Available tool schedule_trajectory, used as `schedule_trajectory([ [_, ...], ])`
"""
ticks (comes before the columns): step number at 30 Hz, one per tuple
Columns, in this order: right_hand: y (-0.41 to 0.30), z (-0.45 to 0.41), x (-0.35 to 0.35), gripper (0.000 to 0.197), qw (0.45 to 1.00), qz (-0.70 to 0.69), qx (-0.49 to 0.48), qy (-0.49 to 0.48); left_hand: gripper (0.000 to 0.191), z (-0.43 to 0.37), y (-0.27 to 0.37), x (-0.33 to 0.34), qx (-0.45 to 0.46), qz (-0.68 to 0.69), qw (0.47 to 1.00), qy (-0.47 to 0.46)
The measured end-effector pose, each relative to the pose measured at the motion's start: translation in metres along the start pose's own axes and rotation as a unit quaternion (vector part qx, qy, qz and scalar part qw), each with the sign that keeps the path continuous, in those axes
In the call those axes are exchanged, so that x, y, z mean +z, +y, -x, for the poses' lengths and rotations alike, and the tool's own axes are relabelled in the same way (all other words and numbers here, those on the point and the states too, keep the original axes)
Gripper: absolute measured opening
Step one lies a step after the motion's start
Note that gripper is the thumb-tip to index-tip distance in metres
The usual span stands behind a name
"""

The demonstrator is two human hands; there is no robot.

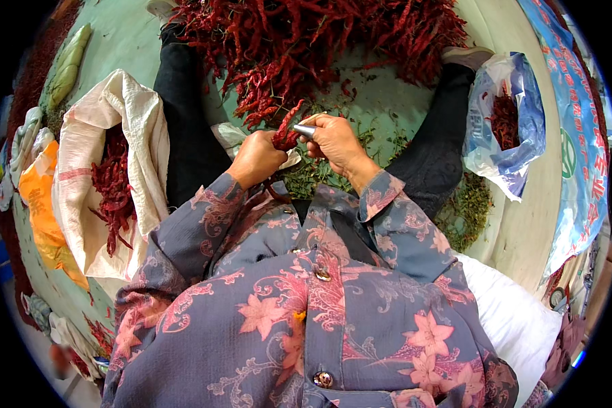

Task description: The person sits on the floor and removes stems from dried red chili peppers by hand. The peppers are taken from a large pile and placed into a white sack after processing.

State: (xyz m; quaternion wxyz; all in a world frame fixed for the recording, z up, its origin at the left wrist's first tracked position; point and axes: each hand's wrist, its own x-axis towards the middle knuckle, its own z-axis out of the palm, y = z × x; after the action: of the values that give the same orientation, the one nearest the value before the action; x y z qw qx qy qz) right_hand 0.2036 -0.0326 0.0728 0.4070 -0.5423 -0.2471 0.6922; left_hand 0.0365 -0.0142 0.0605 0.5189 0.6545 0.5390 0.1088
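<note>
In front of my lap, my left hand is closed around a few dried red chili peppers, their tips pointing up and away. My right hand is right beside them, fingers curled. At its fingertips is a tapered silver metal sleeve touching or nearly touching the chilies; whether it is gripped or worn on a finger is unclear. Green chili stems litter the sheet under both hands. Beyond them, between my feet, spreads a large heap of dried red chilies.
A white woven sack holding chilies stands open by my left leg, with an orange bag beyond it. To the right is a blue-and-white plastic bag with chilies inside. A printed blue sheet lies farther right.
</note>
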Motion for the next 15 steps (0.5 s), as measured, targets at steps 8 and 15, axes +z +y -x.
schedule_trajectory([
  [8, 0.006, -0.001, -0.004, 0.013, 0.955, 0.229, -0.186, 0.015, 0.016, 0.003, 0.008, -0.002, 0.048, -0.046, 0.998, -0.006],
  [15, -0.012, 0.013, -0.009, 0.012, 0.990, 0.025, -0.077, -0.117, 0.016, 0.000, 0.005, -0.012, 0.045, -0.041, 0.997, -0.051],
])
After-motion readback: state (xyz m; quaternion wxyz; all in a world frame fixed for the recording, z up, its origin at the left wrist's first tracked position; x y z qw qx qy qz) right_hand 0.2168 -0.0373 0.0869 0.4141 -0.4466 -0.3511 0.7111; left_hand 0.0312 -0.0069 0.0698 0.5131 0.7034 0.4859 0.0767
